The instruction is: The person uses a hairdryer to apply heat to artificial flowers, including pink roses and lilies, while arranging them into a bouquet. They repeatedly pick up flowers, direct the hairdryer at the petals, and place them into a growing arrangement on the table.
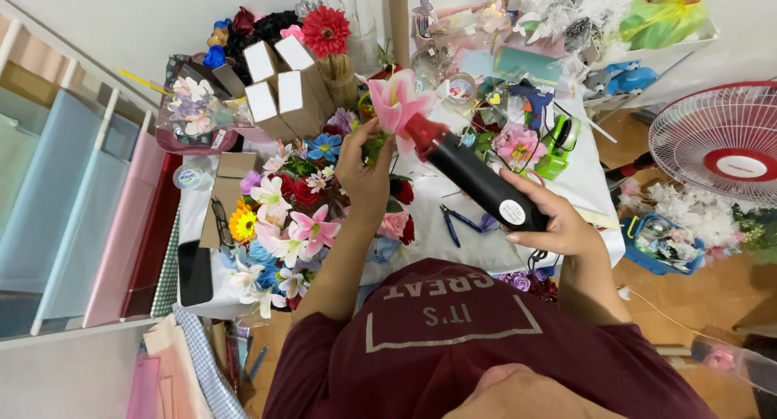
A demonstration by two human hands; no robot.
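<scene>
The white table [502, 249] is the reference point for everything noted here. Just off its right side a red and white fan [724, 140] stands on the floor. At the table's left side a bouquet [283, 216] of mixed artificial flowers lies spread out, pink, white, blue and yellow. Above the middle of the table the right hand [558, 221] is wrapped fully around the rear of a black heat gun [477, 180], fingers closed tight, with its red nozzle aimed at a pink lily [401, 103]. The left hand [364, 172] is closed around the lily's base, thumb and fingers pinched together, holding the bloom upright over the table's far half. A green glue gun [557, 148] rests near the table's right edge. Blue pliers [455, 222] lie on the table below the heat gun.
</scene>
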